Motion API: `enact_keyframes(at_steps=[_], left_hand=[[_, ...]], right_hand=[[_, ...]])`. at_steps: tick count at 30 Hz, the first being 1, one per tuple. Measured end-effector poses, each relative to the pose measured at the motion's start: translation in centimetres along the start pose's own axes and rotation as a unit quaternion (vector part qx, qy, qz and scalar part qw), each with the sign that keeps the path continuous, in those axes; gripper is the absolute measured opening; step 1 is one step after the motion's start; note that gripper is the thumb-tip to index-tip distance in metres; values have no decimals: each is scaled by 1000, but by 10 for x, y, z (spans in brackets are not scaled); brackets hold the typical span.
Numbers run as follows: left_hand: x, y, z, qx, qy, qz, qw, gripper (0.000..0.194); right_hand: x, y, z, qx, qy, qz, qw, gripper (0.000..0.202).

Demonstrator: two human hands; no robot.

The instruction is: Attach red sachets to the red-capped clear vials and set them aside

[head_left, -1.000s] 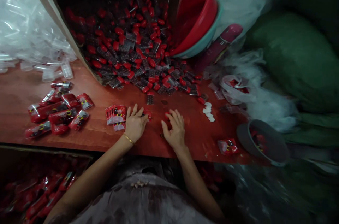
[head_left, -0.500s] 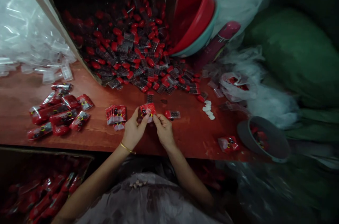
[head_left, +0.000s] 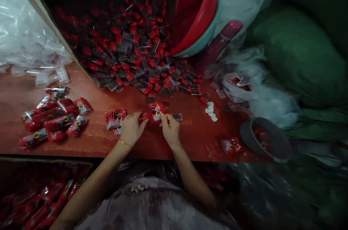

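My right hand (head_left: 171, 129) pinches a small flat red printed packet (head_left: 156, 110) by its lower right corner, holding it upright. My left hand (head_left: 132, 129) is closed on another red packet (head_left: 143, 116), seen partly edge-on; whether it is one piece or more I cannot tell. Just left of that hand lies a fanned stack of the same red packets (head_left: 113, 117), partly covered by the fingers. A clear tube (head_left: 178, 116) with dark contents lies just right of my right hand. A similar red-capped tube (head_left: 151, 98) rests above the held packet.
A tipped cardboard box (head_left: 58, 28) spills red-capped tubes (head_left: 146, 63) over the table (head_left: 195, 143). Filled red pouches (head_left: 51, 117) are piled at left. Red and teal basins (head_left: 194, 12), a spray can (head_left: 223, 41), white pieces (head_left: 210, 111) and a grey bowl (head_left: 265, 139) stand at right.
My hands have moved apart. The right now holds one packet alone, while the left has drawn left with a red packet. The whole view has shifted slightly.
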State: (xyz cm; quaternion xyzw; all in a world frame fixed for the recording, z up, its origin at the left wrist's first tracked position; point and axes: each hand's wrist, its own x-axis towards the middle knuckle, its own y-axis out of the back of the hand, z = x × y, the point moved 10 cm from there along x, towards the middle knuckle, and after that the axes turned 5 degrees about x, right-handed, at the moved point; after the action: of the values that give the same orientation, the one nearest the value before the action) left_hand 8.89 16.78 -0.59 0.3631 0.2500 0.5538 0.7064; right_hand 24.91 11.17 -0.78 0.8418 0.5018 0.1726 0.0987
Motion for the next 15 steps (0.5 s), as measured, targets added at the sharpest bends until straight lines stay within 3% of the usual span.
enact_keyframes(at_steps=[3,7,15], left_hand=[[4,16,22,132,-87,70,985,57],[0,22,34,121,-142,88,978,38],[2,19,30,122,-150,96,976,48]], right_hand=[[2,2,-2,-3,10,17,1000,36],[-4,2,-5,9,22,36,999,35],[-11,-11,-2,75,-23,14,997,27]])
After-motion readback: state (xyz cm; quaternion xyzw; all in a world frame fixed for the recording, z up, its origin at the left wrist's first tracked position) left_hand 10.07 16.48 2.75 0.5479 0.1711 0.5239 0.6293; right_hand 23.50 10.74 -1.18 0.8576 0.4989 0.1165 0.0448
